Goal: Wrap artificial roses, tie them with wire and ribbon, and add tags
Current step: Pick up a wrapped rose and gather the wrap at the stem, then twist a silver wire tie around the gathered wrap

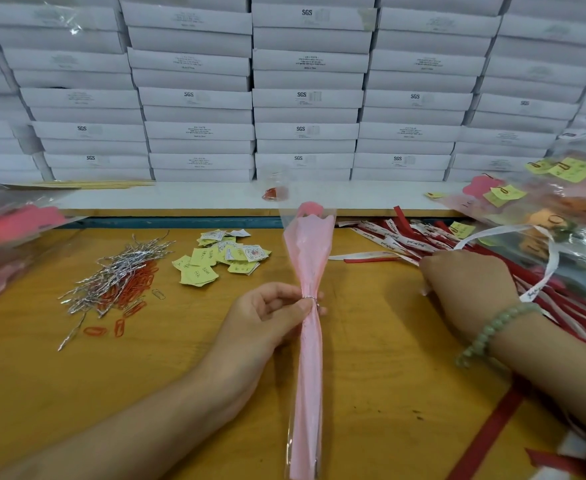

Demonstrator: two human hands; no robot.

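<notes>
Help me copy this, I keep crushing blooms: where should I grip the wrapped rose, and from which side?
Pinch the wrapped rose at the waist cinched by the wire, coming from its left as the left hand does: the wrap is narrowest there, below the flared top.

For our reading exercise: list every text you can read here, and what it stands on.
"SGS": on several stacked white boxes.
Smaller print on those boxes: too blurred.
Writing on yellow tags: too small.
Script on white ribbons: unreadable.
</notes>
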